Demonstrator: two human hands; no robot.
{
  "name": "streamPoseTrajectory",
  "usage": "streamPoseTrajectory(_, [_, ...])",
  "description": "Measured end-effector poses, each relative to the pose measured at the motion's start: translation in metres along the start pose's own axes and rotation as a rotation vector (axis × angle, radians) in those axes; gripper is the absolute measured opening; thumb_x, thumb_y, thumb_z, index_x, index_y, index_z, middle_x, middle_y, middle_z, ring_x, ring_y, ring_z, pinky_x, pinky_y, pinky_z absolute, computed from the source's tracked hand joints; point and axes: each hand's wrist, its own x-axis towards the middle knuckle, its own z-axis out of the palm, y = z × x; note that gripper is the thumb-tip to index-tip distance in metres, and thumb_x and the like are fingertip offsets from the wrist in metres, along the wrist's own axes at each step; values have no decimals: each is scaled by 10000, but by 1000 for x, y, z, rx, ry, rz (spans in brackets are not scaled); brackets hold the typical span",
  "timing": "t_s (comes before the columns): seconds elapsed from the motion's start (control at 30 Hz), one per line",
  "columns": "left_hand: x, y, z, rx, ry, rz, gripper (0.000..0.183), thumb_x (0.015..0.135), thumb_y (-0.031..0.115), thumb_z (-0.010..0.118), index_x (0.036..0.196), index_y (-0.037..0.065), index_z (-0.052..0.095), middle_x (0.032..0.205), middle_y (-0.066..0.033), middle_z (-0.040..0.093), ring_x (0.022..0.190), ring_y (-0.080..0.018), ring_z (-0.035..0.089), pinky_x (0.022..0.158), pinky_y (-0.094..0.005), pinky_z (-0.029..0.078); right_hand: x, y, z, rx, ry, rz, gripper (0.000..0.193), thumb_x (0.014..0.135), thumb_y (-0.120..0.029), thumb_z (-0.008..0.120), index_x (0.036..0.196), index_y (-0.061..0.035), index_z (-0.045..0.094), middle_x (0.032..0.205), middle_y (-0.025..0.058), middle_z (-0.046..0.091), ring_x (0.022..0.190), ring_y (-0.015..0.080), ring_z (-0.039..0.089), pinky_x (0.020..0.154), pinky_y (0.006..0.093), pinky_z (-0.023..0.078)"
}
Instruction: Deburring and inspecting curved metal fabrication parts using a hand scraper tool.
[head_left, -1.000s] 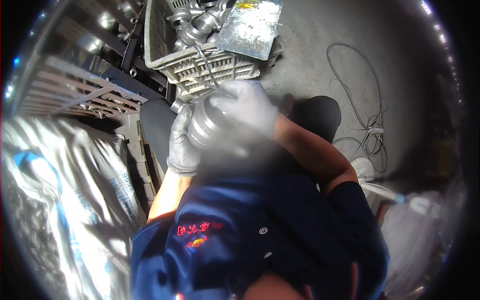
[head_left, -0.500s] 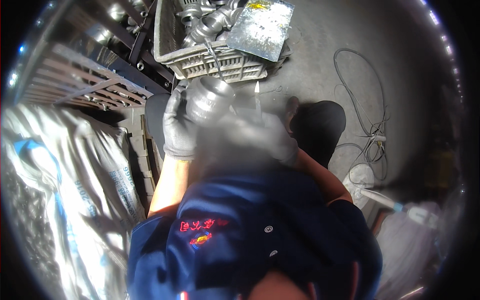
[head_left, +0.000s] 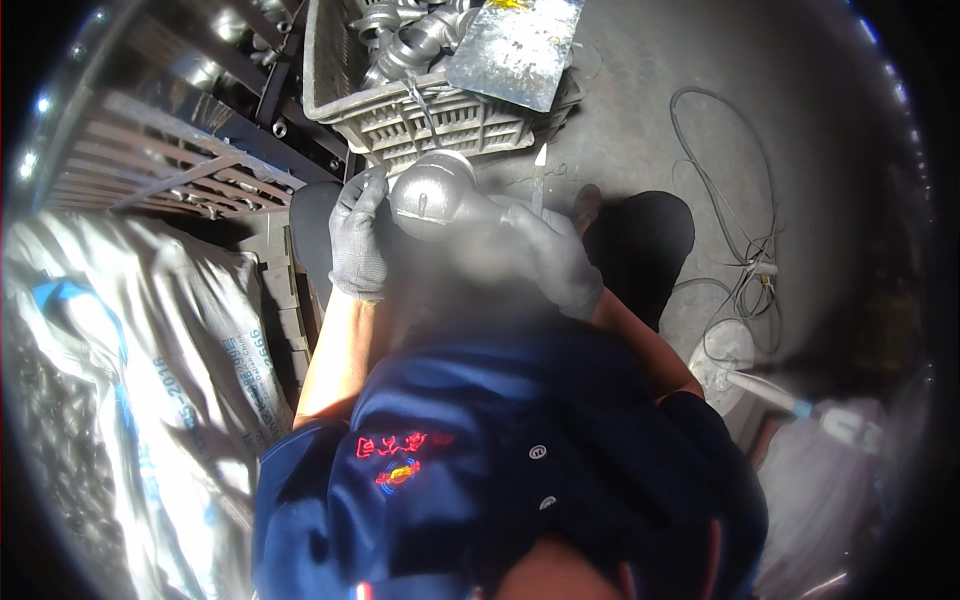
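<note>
Two gloved hands, head view: left hand (head_left: 360,230), fingers partly curled, is just beside the metal fitting (head_left: 435,195); I cannot tell if it grips. Right hand (head_left: 555,255) is closed around the knife (head_left: 540,180), blade pointing away from body; its grip on the fitting is blurred.
Fitting place: between the hands, on the near side of the crate.
Turned side: half a second ago its open mouth showed; now the rounded side does, so another face is presented for handling.
Edges: crate rim (head_left: 370,103) ahead, white sacks (head_left: 130,300) at left.
Right-side room: floor (head_left: 630,120) extends toward the cable (head_left: 757,283).
</note>
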Motion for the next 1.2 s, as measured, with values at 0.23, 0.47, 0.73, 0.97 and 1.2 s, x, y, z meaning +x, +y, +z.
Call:
streamPoseTrajectory(0.23, [-1,-1,-3,175,61,28,256,851,199,620,998,-9,592,817,-13,588,717,-68,520,654,-207,431,4,2,-2,14,-11,-56,333,937,-151,394,1205,10,506,665,-27,469,483,23,337,428,175,258])
streamPoseTrajectory(0.47, [-5,5,2,323,71,79,202,836,165,623,943,-3,591,803,-14,590,690,-60,512,617,-199,425,3,4,-6,17,27,9,283,938,-179,424,1097,6,568,589,-41,418,450,31,315,408,190,239])
streamPoseTrajectory(0.73, [-8,2,0,316,50,55,197,849,165,608,947,-4,587,814,-12,590,710,-58,513,639,-200,430,-1,-3,-9,-115,-12,80,347,940,-153,396,1214,27,508,1044,60,598,897,91,550,783,217,435])
streamPoseTrajectory(0.97, [0,5,-3,159,21,106,132,856,129,588,910,9,588,816,-36,614,700,-72,534,646,-211,436,-9,2,2,-407,-84,44,318,873,-117,539,1154,31,543,817,29,611,633,32,489,564,166,396])
streamPoseTrajectory(1.2, [8,12,-13,149,-39,197,98,816,114,593,855,24,588,733,20,544,660,-50,460,628,-195,379,-8,-10,4,-892,36,-535,388,852,-61,521,1232,15,491,1083,178,586,967,258,593,820,330,466])
